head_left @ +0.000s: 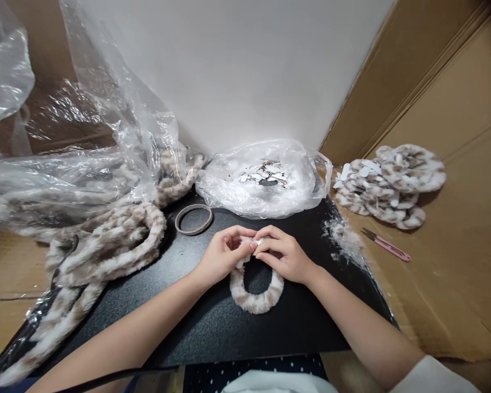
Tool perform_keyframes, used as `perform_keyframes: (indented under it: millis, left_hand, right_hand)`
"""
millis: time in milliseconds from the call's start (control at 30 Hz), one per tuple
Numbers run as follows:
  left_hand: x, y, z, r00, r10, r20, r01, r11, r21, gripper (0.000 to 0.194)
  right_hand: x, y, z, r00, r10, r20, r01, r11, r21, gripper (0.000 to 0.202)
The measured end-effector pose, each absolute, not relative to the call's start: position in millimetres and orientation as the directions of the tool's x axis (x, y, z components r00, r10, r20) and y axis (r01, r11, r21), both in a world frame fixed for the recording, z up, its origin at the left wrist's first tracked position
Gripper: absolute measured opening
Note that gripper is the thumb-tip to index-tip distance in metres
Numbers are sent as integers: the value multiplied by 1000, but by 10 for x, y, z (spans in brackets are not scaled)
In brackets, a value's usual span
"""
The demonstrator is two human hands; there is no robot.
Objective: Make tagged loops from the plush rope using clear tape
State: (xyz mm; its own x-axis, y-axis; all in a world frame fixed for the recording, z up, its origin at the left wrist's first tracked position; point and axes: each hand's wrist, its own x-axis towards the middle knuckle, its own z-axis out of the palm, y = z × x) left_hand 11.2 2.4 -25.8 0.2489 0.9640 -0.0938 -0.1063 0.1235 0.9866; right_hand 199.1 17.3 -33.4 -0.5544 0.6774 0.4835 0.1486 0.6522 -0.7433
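Observation:
A fluffy cream-and-beige fur ring (257,303) hangs or lies over the black table (180,322), its top part between my two hands. My left hand (225,252) pinches the ring's top from the left with thumb and fingers. My right hand (286,255) grips the same spot from the right, its fingertips meeting the left ones. Something small and white shows between the fingertips, too covered to make out. The lower loop of the ring is in plain sight, while its top is mostly hidden by my fingers.
A grey round band (193,220) lies left of my hands. Behind stands a plastic bag (225,188) with small white-and-metal pieces. Fur strips (106,245) heap at left, partly under clear plastic. At right are finished-looking fur rings (409,169), fluff (343,238) and pink thread snips (388,246) on cardboard.

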Motion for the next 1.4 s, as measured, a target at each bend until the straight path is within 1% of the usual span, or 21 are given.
perform_keyframes:
  millis: [33, 100, 133, 167, 233, 333, 467, 567, 700, 800, 867, 967, 1067, 1233, 1400]
  left_hand:
    - [109, 21, -253, 237, 969, -71, -77, 91, 993, 30]
    - [104, 13, -241, 211, 977, -14, -10, 17, 1000, 26]
    - [103, 7, -234, 200, 980, 16, 25, -21, 999, 24]
    - [103, 0, -229, 192, 980, 46, 61, -59, 996, 22]
    - [105, -15, -222, 186, 976, 111, 136, -137, 981, 18]
    - [110, -35, -217, 188, 962, 196, 241, -238, 941, 14]
    - [106, -36, -191, 232, 941, 248, 350, -319, 881, 14]
    - [85, -16, -159, 275, 938, 212, 411, -314, 856, 17]
    - [40, 19, -136, 360, 929, 90, 453, -258, 853, 22]
    - [15, 40, -147, 404, 914, 24, 453, -223, 863, 24]
    - [9, 52, -167, 417, 909, -25, 402, -160, 902, 24]
    - [16, 70, -202, 431, 895, -116, 229, 16, 973, 28]
    - [33, 84, -221, 437, 880, -187, 96, 161, 982, 32]
    - [45, 80, -211, 450, 862, -234, -50, 286, 957, 29]
    - [46, 70, -207, 437, 853, -285, -112, 366, 924, 29]
  right_hand:
    - [1990, 163, -321, -526, 716, 458, 103, 588, -802, 2]
    - [1982, 142, -303, -465, 802, 374, -16, 415, -910, 17]
    - [1973, 133, -299, -444, 838, 316, -69, 320, -945, 24]
    - [1961, 125, -300, -429, 867, 255, -101, 234, -967, 31]
    - [1929, 112, -311, -386, 911, 147, -84, 124, -989, 39]
    - [1889, 104, -330, -309, 949, 56, 19, 65, -998, 41]
    - [1882, 97, -331, -296, 955, 25, 65, 46, -997, 37]
    - [1896, 92, -314, -299, 951, 75, 189, 136, -972, 31]
    - [1912, 96, -311, -369, 899, 237, 375, 377, -847, 20]
    - [1910, 98, -346, -444, 854, 273, 439, 473, -764, 19]
    - [1903, 93, -378, -470, 835, 286, 469, 511, -721, 21]
    - [1888, 81, -418, -482, 803, 351, 461, 572, -678, 22]
    - [1872, 79, -444, -477, 745, 467, 417, 659, -625, 22]
    - [1869, 106, -473, -469, 632, 617, 421, 774, -473, 24]
    - [1869, 108, -499, -440, 586, 681, 410, 805, -428, 26]
